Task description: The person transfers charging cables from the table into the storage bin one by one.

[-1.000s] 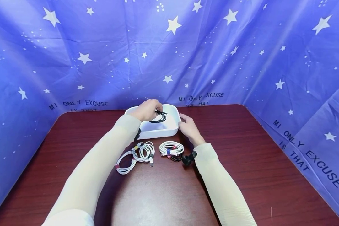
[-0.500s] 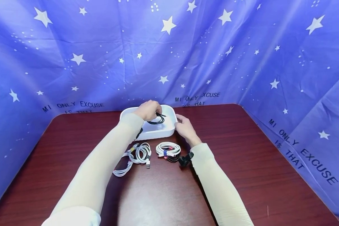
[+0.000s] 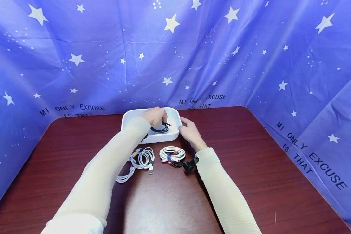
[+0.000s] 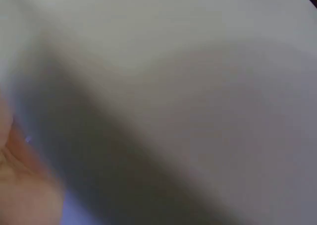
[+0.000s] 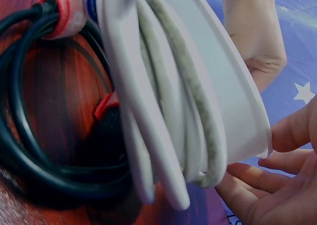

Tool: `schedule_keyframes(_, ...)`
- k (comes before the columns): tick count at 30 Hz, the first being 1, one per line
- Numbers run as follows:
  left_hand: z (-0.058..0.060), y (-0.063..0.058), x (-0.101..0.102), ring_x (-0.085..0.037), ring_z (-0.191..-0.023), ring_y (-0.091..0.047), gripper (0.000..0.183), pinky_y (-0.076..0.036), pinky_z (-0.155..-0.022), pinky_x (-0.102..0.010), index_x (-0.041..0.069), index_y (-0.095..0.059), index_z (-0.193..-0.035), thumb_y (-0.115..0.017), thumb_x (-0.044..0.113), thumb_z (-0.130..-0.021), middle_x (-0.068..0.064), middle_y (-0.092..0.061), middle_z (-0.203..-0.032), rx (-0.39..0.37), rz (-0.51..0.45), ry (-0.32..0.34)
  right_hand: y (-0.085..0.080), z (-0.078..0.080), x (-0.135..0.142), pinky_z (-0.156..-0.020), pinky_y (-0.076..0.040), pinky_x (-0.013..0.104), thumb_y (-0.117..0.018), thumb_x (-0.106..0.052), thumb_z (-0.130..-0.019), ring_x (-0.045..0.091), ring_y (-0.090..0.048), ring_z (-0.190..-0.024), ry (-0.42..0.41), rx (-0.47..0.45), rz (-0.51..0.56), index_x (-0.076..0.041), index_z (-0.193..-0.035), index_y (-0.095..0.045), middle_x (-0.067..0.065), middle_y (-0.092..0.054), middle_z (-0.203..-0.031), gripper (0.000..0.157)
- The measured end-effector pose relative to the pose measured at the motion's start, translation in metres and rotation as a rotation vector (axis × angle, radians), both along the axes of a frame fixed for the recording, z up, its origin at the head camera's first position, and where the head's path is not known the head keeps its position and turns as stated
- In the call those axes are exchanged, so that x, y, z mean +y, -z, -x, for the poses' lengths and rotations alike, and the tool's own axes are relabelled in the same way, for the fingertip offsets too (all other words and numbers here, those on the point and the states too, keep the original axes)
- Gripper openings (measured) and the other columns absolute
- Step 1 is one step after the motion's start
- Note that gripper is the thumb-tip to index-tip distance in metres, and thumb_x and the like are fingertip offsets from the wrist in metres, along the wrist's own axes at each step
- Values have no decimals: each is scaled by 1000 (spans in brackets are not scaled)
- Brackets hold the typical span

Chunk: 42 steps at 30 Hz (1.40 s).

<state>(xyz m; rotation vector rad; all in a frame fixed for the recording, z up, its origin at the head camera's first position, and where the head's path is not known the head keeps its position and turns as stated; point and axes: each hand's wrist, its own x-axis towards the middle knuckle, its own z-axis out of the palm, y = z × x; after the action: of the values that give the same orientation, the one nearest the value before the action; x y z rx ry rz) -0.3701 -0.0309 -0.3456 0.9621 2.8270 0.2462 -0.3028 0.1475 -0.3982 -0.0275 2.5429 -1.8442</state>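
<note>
My left hand [image 3: 155,116] reaches over the white tray [image 3: 161,139] and pinches a coiled black cable [image 3: 161,129]. The coil hangs low inside the tray, with a thin plug end [image 3: 167,124] sticking out to the right. My left fingertips are mostly hidden behind the hand. At the tray's right end, my right hand [image 3: 190,131] touches the outer wall near the corner, thumb and fingers spread apart. In the right wrist view, the right fingertips [image 5: 292,133] meet the tray's rim [image 5: 247,81]. The blurred white tray [image 4: 223,96] fills most of the left wrist view.
In front of the tray lie coiled white cables [image 3: 142,158] with USB plugs, partly behind my left sleeve. Right of them, another white coil [image 3: 172,152] with a blue tie rests over a black cable [image 3: 176,164] with red ties. A starry blue curtain [image 3: 152,48] closes the back.
My left hand has moved lower into the tray with the black cable. The right hand keeps its place at the tray's right end. The head view has shifted slightly.
</note>
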Motion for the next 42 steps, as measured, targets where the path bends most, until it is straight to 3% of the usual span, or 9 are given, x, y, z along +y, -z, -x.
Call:
schedule_keyframes(6,-1,3,0,-21,-87,-55,36,-46,-82,-32,13,-73,-92,-53,-11,-74,-1,-64,-93,24,25,21,-1,1,-2,-85,-46,31,-44,0,-84,29,-56,-104,-6,-4,-1,2,-142,-40,23,-59,-119,58)
schedule_keyframes(14,3,0,3,-21,-96,-59,37,-47,-87,-33,12,-74,-101,-56,-8,-75,-2,-67,-101,26,10,5,-4,-1,-1,-82,-44,30,-44,-1,-84,24,-55,-96,7,-10,-19,0,-141,-42,23,-60,-117,58)
schedule_keyframes(26,4,-4,3,-22,-93,-58,34,-47,-85,-34,11,-74,-97,-55,-7,-76,-2,-67,-97,23,23,-8,-4,-1,-1,-86,-44,33,-43,0,-85,33,-55,-108,3,-28,-1,0,-142,-41,23,-58,-124,57)
schedule_keyframes(42,-1,-13,-5,-23,-97,-59,33,-47,-87,-35,12,-73,-99,-57,-5,-75,-3,-67,-101,18,-11,-27,-4,0,-2,-92,-46,36,-43,1,-85,31,-55,-113,2,-35,10,1,-143,-39,22,-56,-127,58)
